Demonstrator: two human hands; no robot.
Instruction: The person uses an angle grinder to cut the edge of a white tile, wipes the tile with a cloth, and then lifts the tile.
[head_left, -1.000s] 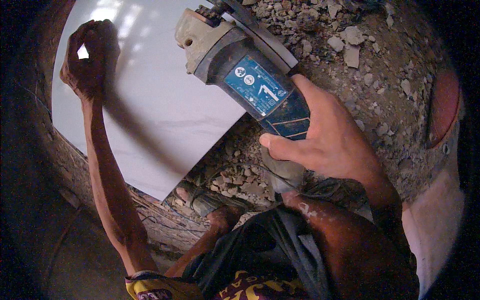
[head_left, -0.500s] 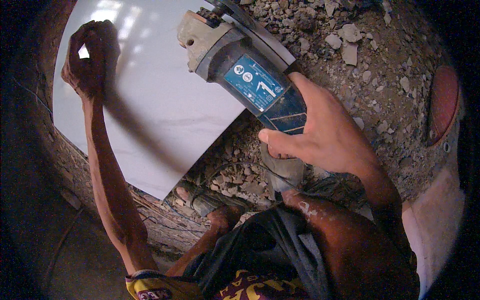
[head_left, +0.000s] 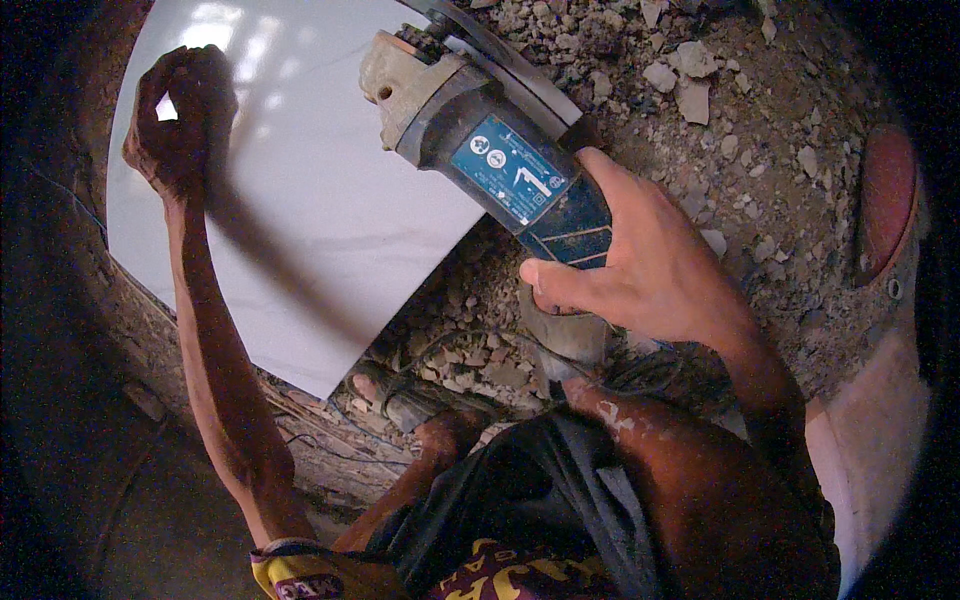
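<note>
A dusty, dark blue angle grinder [head_left: 520,175] is in my right hand [head_left: 655,255], whose thumb and fingers wrap round its body. Its pale gear head [head_left: 405,90] lies over a large white tile [head_left: 330,240] with faint grey veining, and the disc end sits by the tile's far right edge. Part of the disc is cut off by the picture's top. At the tile's far left is my left hand [head_left: 180,125], its fingers curled in toward the thumb. White tile shows through the gap between them. The fingertips are in shadow, so whatever they may hold is hidden.
Broken rubble [head_left: 690,90] covers the ground right of the tile and beneath it. A dark cable [head_left: 470,330] loops near my feet [head_left: 410,400]. At the far right stands a round reddish object [head_left: 885,205], beside a pale surface [head_left: 870,470].
The grinder's head has shifted slightly toward me and to the right over the tile. My left hand stays in nearly the same place, still curled.
</note>
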